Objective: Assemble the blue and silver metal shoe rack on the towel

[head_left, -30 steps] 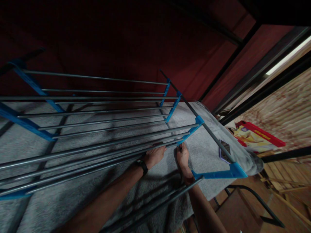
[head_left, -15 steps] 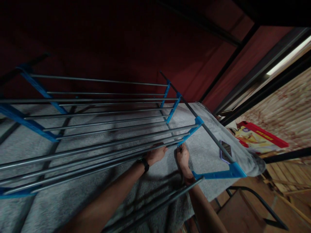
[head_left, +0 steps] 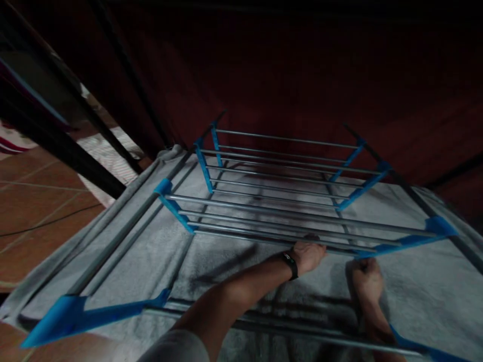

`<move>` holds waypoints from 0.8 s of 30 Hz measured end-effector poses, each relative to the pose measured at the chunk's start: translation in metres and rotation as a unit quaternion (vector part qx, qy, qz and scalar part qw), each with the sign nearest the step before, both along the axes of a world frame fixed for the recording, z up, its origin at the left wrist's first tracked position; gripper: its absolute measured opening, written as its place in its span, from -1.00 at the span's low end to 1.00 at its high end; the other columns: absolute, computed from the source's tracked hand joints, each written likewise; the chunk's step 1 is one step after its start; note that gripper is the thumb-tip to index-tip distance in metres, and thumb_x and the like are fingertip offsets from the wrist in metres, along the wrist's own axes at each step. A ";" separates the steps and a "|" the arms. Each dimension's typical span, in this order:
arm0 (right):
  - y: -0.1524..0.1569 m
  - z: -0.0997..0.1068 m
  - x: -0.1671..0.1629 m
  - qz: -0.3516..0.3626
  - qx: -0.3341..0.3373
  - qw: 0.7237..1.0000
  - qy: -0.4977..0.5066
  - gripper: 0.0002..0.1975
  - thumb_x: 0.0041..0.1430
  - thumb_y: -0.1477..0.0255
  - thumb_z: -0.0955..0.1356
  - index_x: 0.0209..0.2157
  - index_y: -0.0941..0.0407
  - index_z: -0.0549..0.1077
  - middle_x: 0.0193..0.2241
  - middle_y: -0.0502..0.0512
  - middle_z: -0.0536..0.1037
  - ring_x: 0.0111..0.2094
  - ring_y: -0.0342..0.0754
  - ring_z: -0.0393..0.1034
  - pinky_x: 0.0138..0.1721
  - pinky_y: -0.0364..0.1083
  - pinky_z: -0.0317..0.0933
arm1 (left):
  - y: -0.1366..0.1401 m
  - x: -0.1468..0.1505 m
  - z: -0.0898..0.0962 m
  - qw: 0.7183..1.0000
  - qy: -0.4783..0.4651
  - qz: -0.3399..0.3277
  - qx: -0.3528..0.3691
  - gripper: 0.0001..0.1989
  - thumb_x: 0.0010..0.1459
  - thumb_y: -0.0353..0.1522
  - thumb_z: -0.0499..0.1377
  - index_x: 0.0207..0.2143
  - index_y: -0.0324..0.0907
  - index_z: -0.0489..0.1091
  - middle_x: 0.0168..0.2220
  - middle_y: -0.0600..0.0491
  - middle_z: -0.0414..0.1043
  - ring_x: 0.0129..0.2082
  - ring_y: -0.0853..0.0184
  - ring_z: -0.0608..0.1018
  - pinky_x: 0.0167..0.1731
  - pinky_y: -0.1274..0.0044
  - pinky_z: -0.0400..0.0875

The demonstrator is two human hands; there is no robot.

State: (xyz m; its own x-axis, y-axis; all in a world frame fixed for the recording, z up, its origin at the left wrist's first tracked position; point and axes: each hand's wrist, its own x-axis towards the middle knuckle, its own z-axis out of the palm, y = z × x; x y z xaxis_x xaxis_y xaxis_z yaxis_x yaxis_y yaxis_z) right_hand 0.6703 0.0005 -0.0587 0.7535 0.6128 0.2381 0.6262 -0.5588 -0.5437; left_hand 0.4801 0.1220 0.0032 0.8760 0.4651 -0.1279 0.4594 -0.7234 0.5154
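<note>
A rack of grey metal rods (head_left: 264,206) and blue plastic brackets lies across a grey fleecy blanket (head_left: 234,269). My left hand (head_left: 310,255), with a black band on its wrist, is closed around the lowest rod of the middle tier, near its right end. Just right of it, my right hand (head_left: 368,282) has its fingers curled at the lower tip of the right blue bracket (head_left: 396,245). Its fingertips are partly hidden under that bracket. A nearer rod (head_left: 294,336) passes in front of my right forearm and below my left.
At the near left, a blue corner bracket (head_left: 75,317) juts past the blanket's edge. Dark frame posts (head_left: 101,166) rise at the left, above a tiled floor (head_left: 41,201) with a cable. Behind the rack stands a dark red wall (head_left: 283,75).
My view has swung left, bringing the rack's left end and the floor into sight while the phone and red box left the picture. Both hands keep about the same places on the rack.
</note>
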 end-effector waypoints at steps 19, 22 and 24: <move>-0.008 -0.016 0.021 0.024 -0.119 0.993 0.004 -0.53 0.18 0.21 0.16 -0.03 0.22 0.38 -0.30 0.31 0.51 -0.33 0.21 0.43 -0.35 0.06 0.24 | 0.008 0.002 -0.022 0.999 -0.022 -0.026 -0.028 -0.58 0.36 -0.16 -0.12 0.02 -0.16 0.37 0.01 -0.13 0.55 -0.01 0.11 0.59 -0.16 0.34 0.45; -0.007 -0.016 0.021 0.027 -0.126 0.992 0.007 -0.49 0.19 0.16 0.15 -0.02 0.23 0.37 -0.29 0.39 0.52 -0.29 0.30 0.46 -0.34 0.11 0.28 | 0.007 -0.002 -0.015 0.999 -0.018 -0.016 -0.032 -0.58 0.35 -0.15 -0.10 0.06 -0.17 0.36 0.05 -0.14 0.53 0.03 0.10 0.57 -0.12 0.34 0.45; -0.006 -0.017 0.022 0.033 -0.114 0.993 0.000 -0.48 0.20 0.14 0.13 -0.02 0.21 0.37 -0.26 0.45 0.51 -0.24 0.37 0.47 -0.30 0.16 0.31 | 0.008 -0.009 -0.011 0.999 -0.022 -0.012 -0.037 -0.60 0.35 -0.18 -0.06 0.09 -0.16 0.34 0.08 -0.13 0.51 0.06 0.12 0.55 -0.09 0.36 0.44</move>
